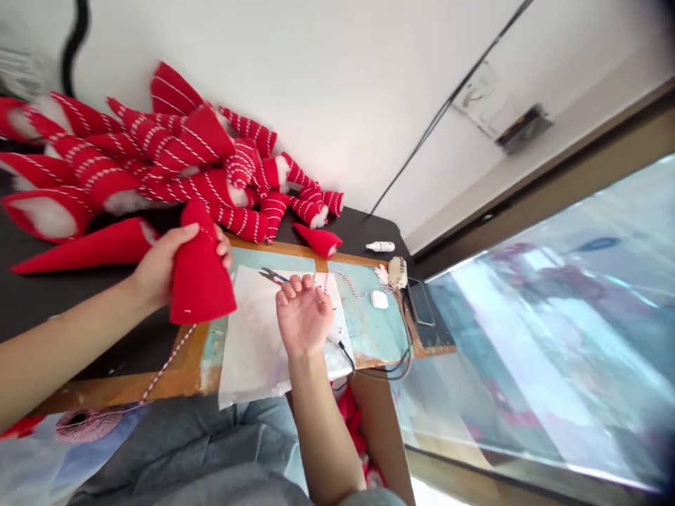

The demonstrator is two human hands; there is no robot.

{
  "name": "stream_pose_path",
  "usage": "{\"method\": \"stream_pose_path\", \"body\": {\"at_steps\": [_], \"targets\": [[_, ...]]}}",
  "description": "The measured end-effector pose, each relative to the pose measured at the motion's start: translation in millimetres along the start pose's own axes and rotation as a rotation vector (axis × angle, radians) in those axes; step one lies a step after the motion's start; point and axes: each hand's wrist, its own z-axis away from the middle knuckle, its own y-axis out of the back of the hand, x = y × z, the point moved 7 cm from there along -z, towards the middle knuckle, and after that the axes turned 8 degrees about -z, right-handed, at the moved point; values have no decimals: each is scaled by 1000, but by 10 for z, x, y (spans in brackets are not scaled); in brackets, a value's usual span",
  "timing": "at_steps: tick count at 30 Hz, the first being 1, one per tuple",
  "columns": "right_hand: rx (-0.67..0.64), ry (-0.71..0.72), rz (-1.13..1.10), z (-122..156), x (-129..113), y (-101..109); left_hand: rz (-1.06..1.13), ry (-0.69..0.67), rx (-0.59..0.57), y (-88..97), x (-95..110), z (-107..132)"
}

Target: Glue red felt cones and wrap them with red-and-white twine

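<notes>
"Left hand: what does it hold?"

"It is clamped around a red felt cone, fingers wrapped about the cone's middle. The cone is lifted just above a painted wooden board towards the left of the scene, with its tip pointing far and its wide base near."

"And the right hand?"

"Empty and well apart from the left, palm up, fingers loosely curled, above a sheet of white paper. Small thread snips lie just beyond its fingertips, though from this angle it is hard to tell whether they touch."

"What else lies close by?"

"Red-and-white baker's twine runs from a spool at the near left, up past the cone. Far left, striped red hats lie heaped on a dark table."

"Does the grip look sound?"

"I'd judge so: holding the middle leaves the wide base free and in clear view."
</notes>
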Motion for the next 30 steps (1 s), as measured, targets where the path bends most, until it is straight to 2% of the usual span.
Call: {"method": "stream_pose_path", "body": {"at_steps": [3, 6, 8, 14, 18, 24, 27, 30], "targets": [[-25, -11, -112, 29, -44, 42, 39, 57, -1, 25, -219, -54], [-54, -41, -241, 34, 2, 15, 12, 141, -62, -42, -453, 15], [-66, -51, -297, 24, 23, -10, -17, 169, -101, -70, -526, 68], [-91, -79, -347, 9, 32, -44, 47, 204, -52, 32, -541, 61], [-95, -97, -372, 20, 56, -37, 87, 247, -57, 26, -612, 66], [-93, -123, -389, 49, 68, -24, 88, 401, -50, 23, -776, 167], [-99, -124, -343, 67, 65, -30, 114, 416, -79, -11, -791, 197], [-110, -64, -186, 77, 43, 12, 130, 376, -149, -75, -758, 201]]}}
